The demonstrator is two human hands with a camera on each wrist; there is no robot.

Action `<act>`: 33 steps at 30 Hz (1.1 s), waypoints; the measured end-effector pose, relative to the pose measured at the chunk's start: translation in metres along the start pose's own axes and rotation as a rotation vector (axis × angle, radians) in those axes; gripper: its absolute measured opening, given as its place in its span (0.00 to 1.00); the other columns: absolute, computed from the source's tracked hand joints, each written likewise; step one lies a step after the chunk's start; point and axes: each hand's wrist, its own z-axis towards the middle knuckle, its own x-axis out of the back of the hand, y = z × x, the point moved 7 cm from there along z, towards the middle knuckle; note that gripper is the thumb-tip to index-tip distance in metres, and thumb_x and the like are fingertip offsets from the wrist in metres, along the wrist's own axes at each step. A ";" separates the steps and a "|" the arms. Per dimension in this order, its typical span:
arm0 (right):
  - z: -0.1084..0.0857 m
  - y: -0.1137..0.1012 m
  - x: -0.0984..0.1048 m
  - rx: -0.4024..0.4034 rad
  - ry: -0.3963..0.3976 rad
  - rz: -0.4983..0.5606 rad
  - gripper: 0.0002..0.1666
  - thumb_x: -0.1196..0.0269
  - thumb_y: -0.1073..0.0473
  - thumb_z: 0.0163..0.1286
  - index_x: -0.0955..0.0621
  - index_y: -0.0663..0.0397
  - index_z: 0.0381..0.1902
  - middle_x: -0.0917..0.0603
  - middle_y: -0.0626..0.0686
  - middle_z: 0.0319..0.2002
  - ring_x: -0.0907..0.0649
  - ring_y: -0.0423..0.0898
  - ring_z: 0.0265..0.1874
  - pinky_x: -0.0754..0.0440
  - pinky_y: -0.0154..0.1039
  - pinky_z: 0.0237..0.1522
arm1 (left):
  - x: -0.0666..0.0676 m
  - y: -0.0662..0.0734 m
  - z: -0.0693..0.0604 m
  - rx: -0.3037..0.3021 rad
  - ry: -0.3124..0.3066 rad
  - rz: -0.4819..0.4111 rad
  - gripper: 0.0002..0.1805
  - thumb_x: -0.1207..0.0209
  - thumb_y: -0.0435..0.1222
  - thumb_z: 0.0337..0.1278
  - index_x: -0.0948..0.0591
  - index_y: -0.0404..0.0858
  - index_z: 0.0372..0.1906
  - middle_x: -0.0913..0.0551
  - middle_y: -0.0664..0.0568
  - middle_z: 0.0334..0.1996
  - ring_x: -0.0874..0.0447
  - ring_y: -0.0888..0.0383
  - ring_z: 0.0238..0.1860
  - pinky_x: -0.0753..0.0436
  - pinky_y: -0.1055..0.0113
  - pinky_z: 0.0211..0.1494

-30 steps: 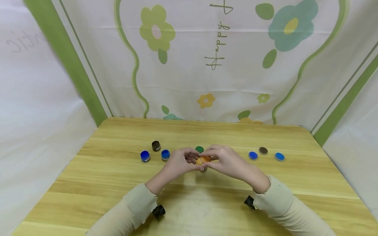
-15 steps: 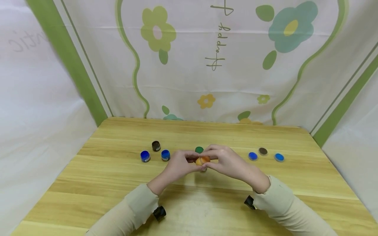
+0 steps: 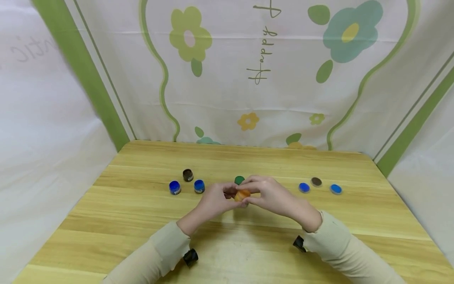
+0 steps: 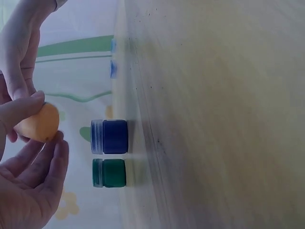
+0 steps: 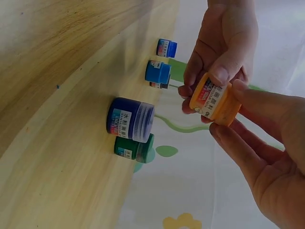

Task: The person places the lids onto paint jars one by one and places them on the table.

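Both hands hold a small orange paint jar [image 3: 242,195] above the middle of the table. In the right wrist view the jar [image 5: 209,101] is tilted, its label showing; the left hand [image 5: 228,43] grips its body, and the right hand [image 5: 271,138] pinches the lid end with thumb and fingers. Beneath the hands stand a dark blue jar [image 5: 125,119] with a clear lid and a green jar [image 5: 131,149]. From the head view the left hand [image 3: 213,202] is at the jar's left and the right hand [image 3: 274,195] at its right.
To the left stand a blue jar [image 3: 174,187], a dark brown jar [image 3: 188,175] and a lighter blue jar [image 3: 199,186]. At the right lie a blue lid [image 3: 304,187], a brown lid [image 3: 316,182] and a light blue lid [image 3: 335,189]. A printed curtain [image 3: 220,86] hangs behind the table.
The orange jar has shifted slightly left and down in the head view, and its tilt has changed a little. Both hands have kept hold of it.
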 end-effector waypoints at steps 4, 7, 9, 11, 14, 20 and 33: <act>-0.001 -0.002 -0.001 0.041 0.005 -0.017 0.20 0.26 0.66 0.64 0.13 0.59 0.54 0.14 0.53 0.52 0.14 0.47 0.48 0.14 0.37 0.45 | -0.005 0.001 -0.001 -0.028 -0.056 0.018 0.17 0.29 0.44 0.62 0.14 0.42 0.52 0.12 0.59 0.41 0.15 0.63 0.42 0.15 0.67 0.47; -0.002 -0.004 0.000 0.075 0.012 -0.038 0.19 0.25 0.66 0.62 0.12 0.59 0.52 0.14 0.53 0.51 0.14 0.48 0.49 0.15 0.36 0.47 | -0.006 0.003 -0.002 -0.039 -0.060 0.019 0.16 0.29 0.41 0.62 0.14 0.42 0.52 0.13 0.58 0.42 0.15 0.62 0.43 0.15 0.66 0.48; -0.003 -0.004 0.000 0.093 0.013 -0.049 0.18 0.25 0.66 0.62 0.12 0.59 0.51 0.14 0.53 0.51 0.14 0.49 0.49 0.14 0.37 0.47 | -0.007 0.004 -0.001 -0.039 -0.063 0.019 0.17 0.28 0.39 0.61 0.15 0.41 0.53 0.13 0.57 0.42 0.14 0.61 0.43 0.15 0.65 0.48; -0.004 -0.003 0.002 0.108 0.007 -0.062 0.18 0.25 0.65 0.62 0.12 0.60 0.51 0.14 0.54 0.50 0.14 0.50 0.50 0.14 0.39 0.48 | -0.008 0.003 -0.001 -0.035 -0.070 0.029 0.18 0.27 0.36 0.60 0.15 0.41 0.54 0.13 0.57 0.42 0.15 0.61 0.43 0.15 0.64 0.49; -0.008 0.000 0.004 0.119 0.000 -0.071 0.19 0.25 0.65 0.62 0.12 0.60 0.52 0.14 0.54 0.51 0.14 0.51 0.51 0.14 0.42 0.50 | -0.007 0.001 -0.001 -0.009 -0.084 0.048 0.19 0.27 0.34 0.58 0.16 0.40 0.54 0.13 0.56 0.43 0.16 0.60 0.44 0.16 0.61 0.50; -0.018 0.011 0.012 0.054 -0.019 -0.082 0.20 0.26 0.64 0.65 0.13 0.58 0.55 0.14 0.54 0.54 0.15 0.53 0.54 0.15 0.47 0.52 | -0.004 -0.008 -0.004 0.062 -0.100 0.076 0.20 0.26 0.33 0.56 0.18 0.38 0.52 0.15 0.55 0.42 0.18 0.57 0.44 0.18 0.56 0.51; -0.048 0.047 0.035 -0.102 0.018 -0.181 0.21 0.26 0.65 0.63 0.13 0.57 0.55 0.13 0.54 0.52 0.14 0.56 0.51 0.14 0.50 0.49 | 0.008 -0.027 -0.002 0.140 -0.069 0.215 0.22 0.24 0.35 0.54 0.17 0.38 0.54 0.16 0.56 0.41 0.18 0.58 0.43 0.17 0.59 0.49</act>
